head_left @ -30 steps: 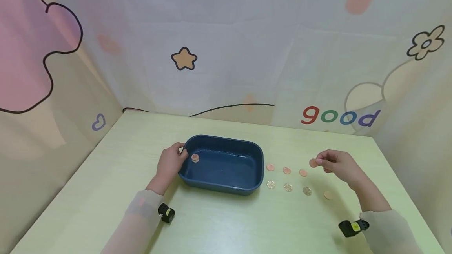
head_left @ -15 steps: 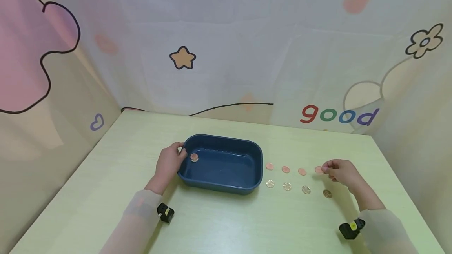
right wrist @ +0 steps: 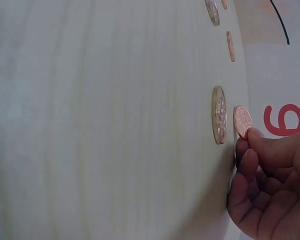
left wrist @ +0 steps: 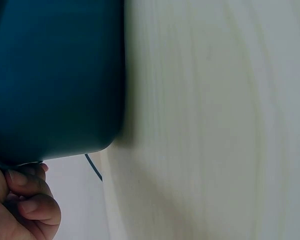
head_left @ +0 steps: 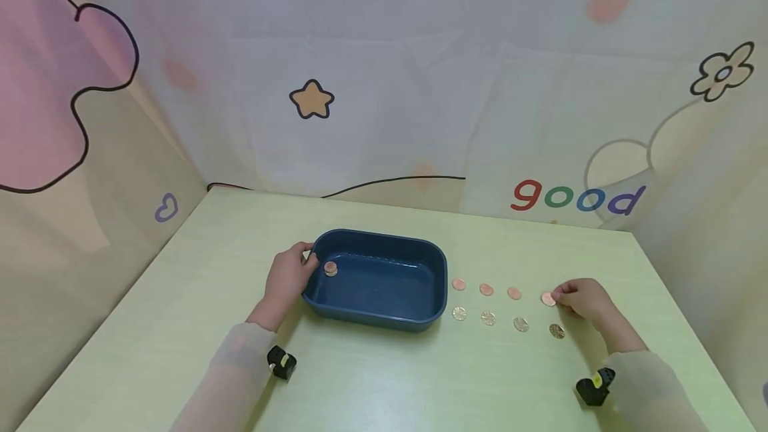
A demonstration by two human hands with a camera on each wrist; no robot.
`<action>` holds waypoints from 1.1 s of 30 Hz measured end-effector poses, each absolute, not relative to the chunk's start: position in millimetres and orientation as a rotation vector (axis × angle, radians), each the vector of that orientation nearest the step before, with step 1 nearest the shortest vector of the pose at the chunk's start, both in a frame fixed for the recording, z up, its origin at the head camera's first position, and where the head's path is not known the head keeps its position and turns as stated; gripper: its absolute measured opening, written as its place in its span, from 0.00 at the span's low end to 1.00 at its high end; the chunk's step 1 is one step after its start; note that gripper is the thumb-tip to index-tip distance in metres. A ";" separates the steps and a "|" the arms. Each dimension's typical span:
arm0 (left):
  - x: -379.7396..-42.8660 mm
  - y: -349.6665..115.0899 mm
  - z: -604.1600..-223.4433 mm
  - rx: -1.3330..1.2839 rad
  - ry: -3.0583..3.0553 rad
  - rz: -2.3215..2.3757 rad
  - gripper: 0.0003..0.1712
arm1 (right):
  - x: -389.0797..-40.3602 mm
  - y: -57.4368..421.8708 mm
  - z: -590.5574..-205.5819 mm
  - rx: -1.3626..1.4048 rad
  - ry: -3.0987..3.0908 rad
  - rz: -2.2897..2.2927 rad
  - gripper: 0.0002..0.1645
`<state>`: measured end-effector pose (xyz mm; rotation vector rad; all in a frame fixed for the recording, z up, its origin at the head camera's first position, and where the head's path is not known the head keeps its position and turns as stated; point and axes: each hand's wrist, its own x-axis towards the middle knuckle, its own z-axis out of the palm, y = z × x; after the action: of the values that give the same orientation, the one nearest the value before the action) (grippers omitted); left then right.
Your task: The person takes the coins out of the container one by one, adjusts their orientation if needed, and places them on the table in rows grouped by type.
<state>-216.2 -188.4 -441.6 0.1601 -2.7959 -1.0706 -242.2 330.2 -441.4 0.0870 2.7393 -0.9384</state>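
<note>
My left hand (head_left: 289, 279) grips the left end of a dark blue rectangular tub (head_left: 384, 317), thumb over the rim and fingers outside. In the left wrist view the curled fingers (left wrist: 37, 207) lie against the end wall. A few coins (head_left: 331, 267), a copper one on top, lie stacked inside the tub at its left. My right hand (head_left: 585, 299) pinches a copper coin (right wrist: 242, 121) between thumb and finger, at the right end of a row of copper coins (head_left: 487, 289). Nearer the front runs a row of gold-coloured coins (head_left: 489, 319), the closest one (right wrist: 219, 115) beside the pinched coin.
The pale wooden table (head_left: 360, 379) ends at a printed cloth backdrop (head_left: 384, 119) behind and at both sides. Both coin rows stretch rightward from the tub's right end. Each wrist carries a small black camera (head_left: 282, 363).
The right hand has lowered the copper coin from above the table and shifted it slightly right and nearer, to the row's end. The left hand and tub have stayed put.
</note>
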 end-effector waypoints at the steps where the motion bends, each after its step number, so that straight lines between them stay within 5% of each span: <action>1: -215.7 -188.1 -441.1 0.160 -2.799 -1.073 0.23 | -242.8 330.5 -442.0 0.095 2.742 -0.937 0.13; 33: -217.1 -188.3 -443.1 0.169 -2.792 -1.047 0.24 | -254.3 331.2 -438.7 0.152 2.667 -0.872 0.16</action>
<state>-217.1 -188.3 -443.1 0.1685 -2.7924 -1.0475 -254.3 331.2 -438.7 0.1519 2.6669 -0.8718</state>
